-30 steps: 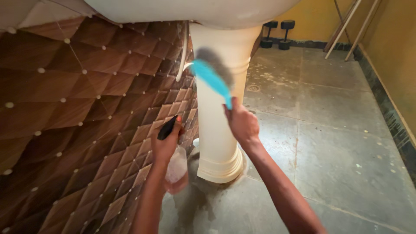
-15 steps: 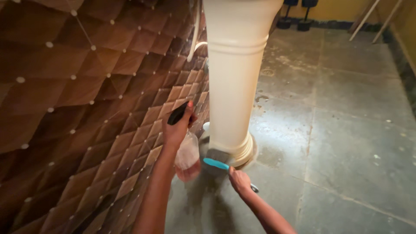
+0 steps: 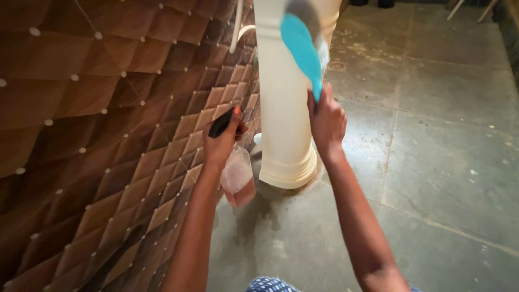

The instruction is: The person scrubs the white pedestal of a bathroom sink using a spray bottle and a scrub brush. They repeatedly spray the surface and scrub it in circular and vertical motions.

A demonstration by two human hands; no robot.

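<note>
Right hand [image 3: 326,122] is wrapped tight round the handle of a turquoise plastic scrub brush [image 3: 301,47], and the left hand [image 3: 219,145] has a firm grip on a clear spray bottle with a black trigger head and a bit of pinkish liquid [image 3: 237,177], held low by the brown diamond-pattern wall tiles [image 3: 97,135]. Looks like the scrubbing stage on the cream ceramic sink pedestal [image 3: 284,119]; I'd guess the next stroke needs steady pressure against the curve. Brush runs near upright, head up, bristles on the column.
</note>
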